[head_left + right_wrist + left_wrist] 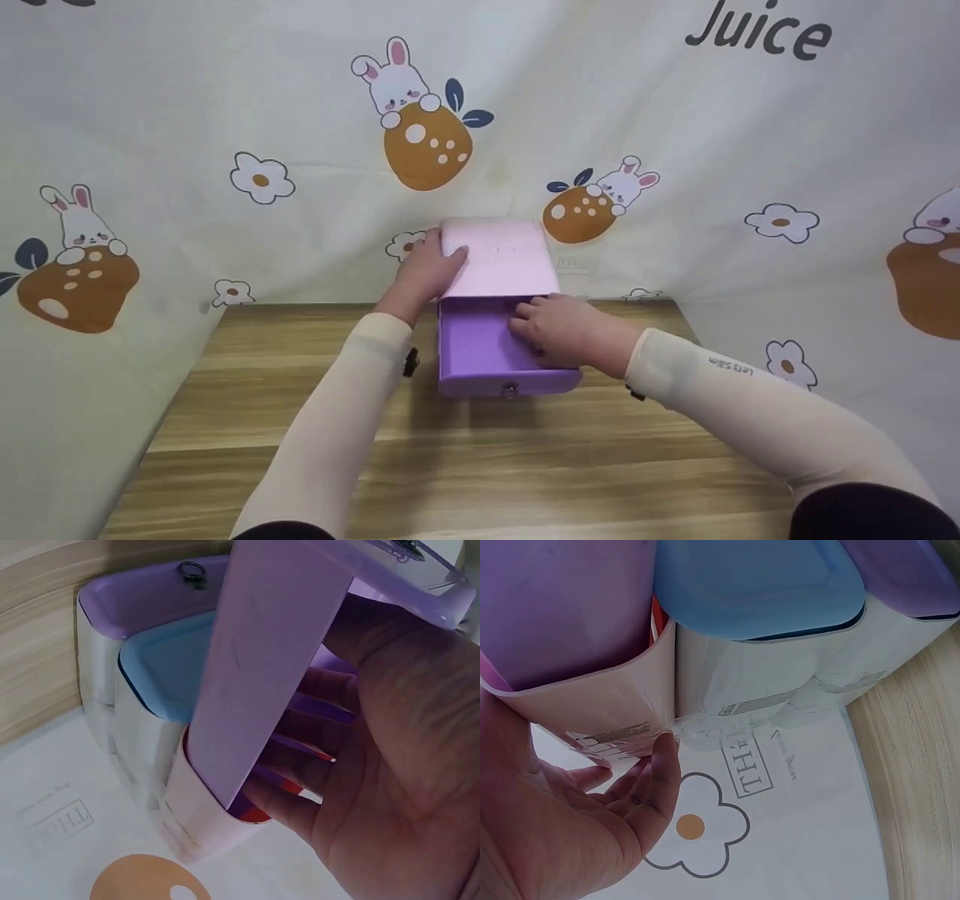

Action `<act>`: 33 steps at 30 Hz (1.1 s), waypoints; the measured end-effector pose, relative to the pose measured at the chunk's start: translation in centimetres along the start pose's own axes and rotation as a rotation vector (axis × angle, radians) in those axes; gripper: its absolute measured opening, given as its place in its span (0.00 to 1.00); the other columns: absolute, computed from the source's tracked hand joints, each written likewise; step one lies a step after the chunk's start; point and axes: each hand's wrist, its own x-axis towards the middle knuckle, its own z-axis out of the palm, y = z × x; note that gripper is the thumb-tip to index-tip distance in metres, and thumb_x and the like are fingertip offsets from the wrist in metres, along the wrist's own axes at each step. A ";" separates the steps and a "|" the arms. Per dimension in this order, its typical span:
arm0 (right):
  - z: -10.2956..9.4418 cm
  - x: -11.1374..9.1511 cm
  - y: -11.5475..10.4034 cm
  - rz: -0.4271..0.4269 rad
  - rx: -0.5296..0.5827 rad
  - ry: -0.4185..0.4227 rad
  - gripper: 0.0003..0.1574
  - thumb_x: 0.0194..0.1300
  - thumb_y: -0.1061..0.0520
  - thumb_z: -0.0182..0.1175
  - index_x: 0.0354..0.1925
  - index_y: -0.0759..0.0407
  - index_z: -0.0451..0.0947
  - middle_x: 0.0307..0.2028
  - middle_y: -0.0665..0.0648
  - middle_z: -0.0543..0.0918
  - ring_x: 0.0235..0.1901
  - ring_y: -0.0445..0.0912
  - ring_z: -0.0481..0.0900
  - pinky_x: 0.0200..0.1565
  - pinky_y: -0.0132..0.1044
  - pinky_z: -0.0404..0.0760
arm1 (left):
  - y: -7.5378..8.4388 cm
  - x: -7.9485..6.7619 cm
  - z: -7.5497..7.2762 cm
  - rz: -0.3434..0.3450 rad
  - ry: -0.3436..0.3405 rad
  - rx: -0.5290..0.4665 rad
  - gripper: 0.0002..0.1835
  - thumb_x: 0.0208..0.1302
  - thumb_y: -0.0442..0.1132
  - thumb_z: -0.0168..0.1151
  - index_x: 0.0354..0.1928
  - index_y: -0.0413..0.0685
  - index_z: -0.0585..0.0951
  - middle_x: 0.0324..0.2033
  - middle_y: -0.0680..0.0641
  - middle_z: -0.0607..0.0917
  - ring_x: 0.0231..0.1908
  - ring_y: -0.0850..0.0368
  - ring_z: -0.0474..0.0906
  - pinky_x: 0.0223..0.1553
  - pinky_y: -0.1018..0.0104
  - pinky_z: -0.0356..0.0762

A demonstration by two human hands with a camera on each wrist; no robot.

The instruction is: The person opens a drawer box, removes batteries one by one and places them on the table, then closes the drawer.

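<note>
A purple drawer (480, 345) stands pulled out of its pale pink case (502, 262), its front panel and small knob (509, 390) toward me. My left hand (429, 268) holds the case at its left side, thumb over the top, and in the left wrist view its bent fingers (660, 795) lie along the pink wall. Inside the drawer, at its right side, is my right hand (566, 330). Its fingers (330, 690) are spread in the right wrist view, the tips hidden behind the drawer wall. Something red (255, 808) shows inside the case mouth.
Below the pink case are two white cases, with a blue drawer front (765, 585) and a purple drawer front (142, 604). They stand on a wood-grain table (562, 465). A printed cloth (315, 112) hangs close behind and along both sides.
</note>
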 end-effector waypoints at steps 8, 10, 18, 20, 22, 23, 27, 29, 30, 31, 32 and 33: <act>0.3 0.1 0.0 0.012 -0.004 0.012 0.27 0.69 0.46 0.74 0.57 0.60 0.82 0.53 0.61 0.85 0.49 0.57 0.85 0.51 0.52 0.86 | 0.0 0.1 0.1 -0.001 0.001 -0.005 0.47 0.81 0.65 0.52 0.87 0.41 0.57 0.78 0.30 0.68 0.76 0.31 0.69 0.77 0.39 0.66; 0.4 0.1 0.0 0.014 -0.003 0.015 0.26 0.69 0.46 0.73 0.57 0.60 0.82 0.52 0.61 0.85 0.49 0.57 0.85 0.51 0.53 0.86 | 0.0 0.1 0.2 -0.001 -0.001 -0.005 0.47 0.81 0.65 0.52 0.87 0.41 0.57 0.78 0.30 0.68 0.76 0.31 0.69 0.77 0.39 0.65; 1.0 0.2 0.0 0.001 -0.024 0.081 0.19 0.67 0.52 0.71 0.51 0.61 0.82 0.48 0.60 0.85 0.46 0.57 0.85 0.48 0.52 0.85 | 0.1 -0.1 0.1 0.000 0.005 -0.007 0.46 0.81 0.65 0.52 0.87 0.43 0.58 0.79 0.31 0.69 0.76 0.31 0.69 0.76 0.39 0.66; 1.2 0.2 0.0 -0.005 -0.029 0.092 0.20 0.67 0.52 0.71 0.51 0.61 0.82 0.48 0.60 0.85 0.46 0.57 0.85 0.47 0.52 0.85 | 0.1 -0.2 0.1 0.000 0.007 -0.012 0.46 0.81 0.65 0.52 0.87 0.43 0.58 0.79 0.32 0.69 0.76 0.32 0.69 0.76 0.39 0.66; 1.4 0.2 0.1 -0.012 -0.035 0.102 0.20 0.67 0.51 0.71 0.51 0.61 0.81 0.48 0.60 0.85 0.46 0.57 0.84 0.47 0.52 0.85 | 0.1 -0.2 0.1 -0.001 0.008 -0.011 0.46 0.81 0.65 0.53 0.87 0.42 0.58 0.79 0.32 0.69 0.76 0.32 0.69 0.76 0.39 0.67; 1.5 0.2 0.1 -0.015 -0.037 0.106 0.20 0.66 0.51 0.71 0.51 0.61 0.81 0.48 0.60 0.84 0.46 0.57 0.84 0.47 0.52 0.85 | 0.1 -0.2 0.1 -0.002 0.007 -0.010 0.46 0.81 0.65 0.53 0.87 0.42 0.58 0.79 0.32 0.69 0.76 0.32 0.69 0.76 0.39 0.67; 1.8 0.2 0.3 -0.036 -0.040 0.132 0.20 0.66 0.51 0.72 0.50 0.61 0.81 0.47 0.60 0.83 0.44 0.57 0.83 0.45 0.51 0.84 | 0.0 -0.1 0.1 -0.004 0.003 -0.008 0.46 0.81 0.65 0.52 0.87 0.42 0.58 0.79 0.32 0.69 0.77 0.32 0.68 0.76 0.40 0.66; 1.9 0.2 0.4 -0.050 -0.039 0.150 0.19 0.66 0.51 0.72 0.48 0.61 0.81 0.46 0.60 0.83 0.43 0.56 0.82 0.45 0.50 0.84 | 0.1 -0.1 0.1 -0.005 0.000 -0.012 0.46 0.81 0.65 0.52 0.87 0.42 0.57 0.80 0.32 0.68 0.77 0.32 0.68 0.77 0.40 0.66; 2.0 0.2 0.5 -0.059 -0.037 0.161 0.19 0.66 0.50 0.73 0.48 0.61 0.81 0.45 0.60 0.82 0.43 0.56 0.82 0.45 0.50 0.84 | 0.1 -0.1 0.1 -0.005 0.000 -0.014 0.46 0.81 0.65 0.52 0.87 0.41 0.57 0.80 0.32 0.68 0.77 0.32 0.68 0.77 0.40 0.66; 2.1 0.2 0.6 -0.067 -0.037 0.170 0.19 0.67 0.50 0.73 0.47 0.60 0.81 0.45 0.60 0.82 0.43 0.56 0.82 0.45 0.50 0.84 | 0.1 -0.1 0.1 -0.006 -0.001 -0.015 0.46 0.81 0.65 0.52 0.87 0.41 0.57 0.80 0.32 0.68 0.77 0.32 0.68 0.77 0.41 0.65; 2.2 0.2 0.6 -0.076 -0.036 0.180 0.18 0.67 0.50 0.73 0.47 0.60 0.81 0.44 0.60 0.81 0.42 0.56 0.81 0.45 0.50 0.84 | 0.1 -0.2 0.0 -0.008 -0.002 -0.016 0.46 0.81 0.65 0.52 0.87 0.41 0.57 0.80 0.32 0.68 0.77 0.32 0.68 0.77 0.41 0.65; 2.3 0.3 0.7 -0.083 -0.034 0.188 0.18 0.67 0.50 0.73 0.46 0.60 0.81 0.44 0.59 0.80 0.42 0.55 0.81 0.46 0.50 0.84 | 0.2 -0.2 0.0 -0.009 -0.003 -0.017 0.47 0.81 0.65 0.52 0.87 0.41 0.57 0.80 0.32 0.68 0.77 0.32 0.68 0.78 0.41 0.65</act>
